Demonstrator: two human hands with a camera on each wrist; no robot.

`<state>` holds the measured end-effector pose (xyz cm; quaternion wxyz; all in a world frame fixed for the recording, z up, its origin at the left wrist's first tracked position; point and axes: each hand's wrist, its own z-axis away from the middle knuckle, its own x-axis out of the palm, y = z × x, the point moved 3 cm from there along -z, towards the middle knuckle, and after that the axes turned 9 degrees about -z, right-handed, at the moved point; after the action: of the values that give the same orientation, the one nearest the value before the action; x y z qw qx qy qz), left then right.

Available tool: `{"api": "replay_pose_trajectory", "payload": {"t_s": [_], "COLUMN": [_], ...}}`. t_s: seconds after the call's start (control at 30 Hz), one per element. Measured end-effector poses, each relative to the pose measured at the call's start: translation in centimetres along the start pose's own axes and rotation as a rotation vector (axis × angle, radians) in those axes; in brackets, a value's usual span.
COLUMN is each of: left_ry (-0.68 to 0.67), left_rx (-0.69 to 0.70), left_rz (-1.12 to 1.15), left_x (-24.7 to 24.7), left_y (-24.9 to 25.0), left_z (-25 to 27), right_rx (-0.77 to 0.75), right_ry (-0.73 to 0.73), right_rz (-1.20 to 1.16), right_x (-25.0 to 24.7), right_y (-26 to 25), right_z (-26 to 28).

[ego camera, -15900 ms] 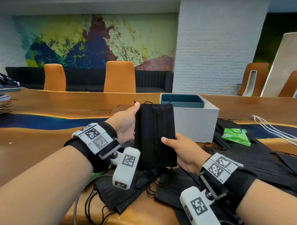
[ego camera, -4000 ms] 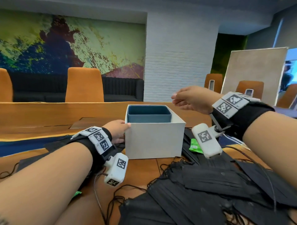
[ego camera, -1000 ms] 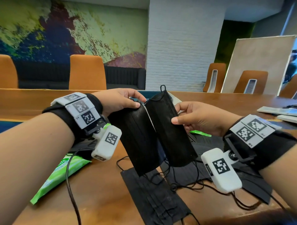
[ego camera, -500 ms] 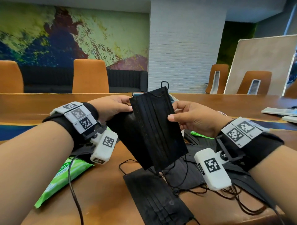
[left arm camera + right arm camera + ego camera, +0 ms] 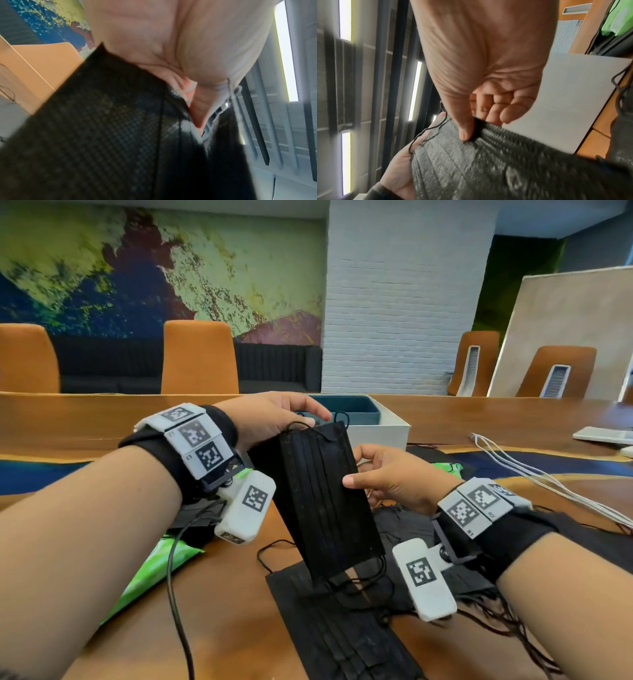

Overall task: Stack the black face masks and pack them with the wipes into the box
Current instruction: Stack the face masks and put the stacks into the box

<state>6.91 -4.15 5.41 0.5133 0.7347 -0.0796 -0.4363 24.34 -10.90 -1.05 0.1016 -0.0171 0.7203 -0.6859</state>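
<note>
I hold black face masks (image 5: 325, 501) laid together and upright above the table. My left hand (image 5: 274, 419) grips their top edge, seen close in the left wrist view as dark fabric (image 5: 111, 128). My right hand (image 5: 383, 477) pinches the right edge, thumb on the front face (image 5: 465, 129). The white box (image 5: 380, 433) with a teal inside stands just behind the hands. More black masks (image 5: 342, 628) lie on the table below. A green wipes pack (image 5: 150, 570) lies under my left forearm, and another green pack (image 5: 448, 467) sits right of the box.
White cables (image 5: 534, 474) run across the table at the right. Mask ear loops (image 5: 496, 621) tangle near my right wrist. Orange chairs (image 5: 200, 357) stand behind the far table edge. A white flat device (image 5: 603, 434) lies at the far right.
The two masks held apart a second ago now lie together as one stack. Both hands have lowered slightly, and the box shows behind them.
</note>
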Motion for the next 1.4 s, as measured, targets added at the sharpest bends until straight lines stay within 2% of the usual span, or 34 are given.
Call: {"api": "replay_pose_trajectory", "payload": {"t_s": [0.13,0.27,0.37,0.43,0.53,0.73,0.93,1.07,1.4], "left_ry": [0.212,0.38,0.324,0.275,0.234,0.286,0.343,0.291,0.261], "left_rx": [0.033,0.023,0.044,0.074,0.093,0.067,0.033,0.018,-0.06], "left_rz": [-0.106,0.2,0.475,0.541,0.517,0.472,0.553,0.58,0.55], "left_x": [-1.8,-2.3,-1.1,-0.4,0.5,1.8,2.3,2.3,2.7], "left_y": [-0.2,-0.8,-2.2,-3.3,-4.5,-6.0,-6.7,-7.5,-8.8], "left_z": [-0.3,0.1,0.2,0.3,0.5,0.1,-0.3,0.0,0.4], "right_rx": [-0.126,-0.305,-0.391,-0.418,-0.405,-0.336,-0.328,-0.35,-0.352], "right_ry": [0.102,0.263,0.317,0.335,0.325,0.335,0.351,0.389,0.403], "right_rz": [-0.023,-0.088,-0.095,-0.096,-0.091,-0.158,-0.174,-0.167,-0.104], "right_x": [-0.4,-1.2,-1.2,-1.0,-1.0,-0.8,0.1,0.7,-0.3], "right_y": [-0.2,-1.3,-2.3,-2.6,-2.1,-0.2,0.4,1.0,2.4], "right_z": [-0.9,-1.9,-2.5,-2.9,-3.3,-4.4,-5.6,-5.6,-4.3]}}
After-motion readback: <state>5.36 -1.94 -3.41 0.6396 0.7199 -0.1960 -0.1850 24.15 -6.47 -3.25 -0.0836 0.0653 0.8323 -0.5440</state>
